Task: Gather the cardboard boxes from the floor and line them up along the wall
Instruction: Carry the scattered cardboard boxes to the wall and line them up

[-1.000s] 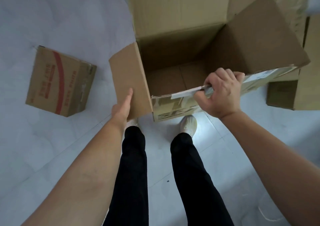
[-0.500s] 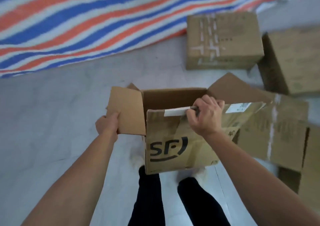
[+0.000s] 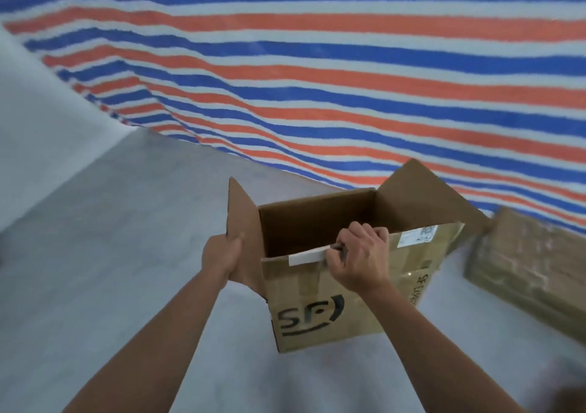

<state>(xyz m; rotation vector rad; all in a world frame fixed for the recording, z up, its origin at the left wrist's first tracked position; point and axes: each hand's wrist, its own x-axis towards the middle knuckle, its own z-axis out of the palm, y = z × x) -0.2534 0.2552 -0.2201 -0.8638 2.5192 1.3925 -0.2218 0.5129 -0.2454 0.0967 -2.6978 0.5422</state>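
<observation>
Gripping the near top rim of the open box (image 3: 317,311), the right hand (image 3: 358,260) curls its fingers over the edge beside a strip of white tape, fingertips hidden inside, while the left hand (image 3: 222,254) pinches the lower part of the box's left flap (image 3: 242,212), its fingers partly out of sight behind the card. From the head view the box's inside is dark and its underside hidden, so whether it touches the grey floor (image 3: 111,254) cannot be told. Right of the box lies a second box (image 3: 526,266), blurred and cut off by the frame edge; beyond the box is a red, blue and white striped sheet (image 3: 317,79).
</observation>
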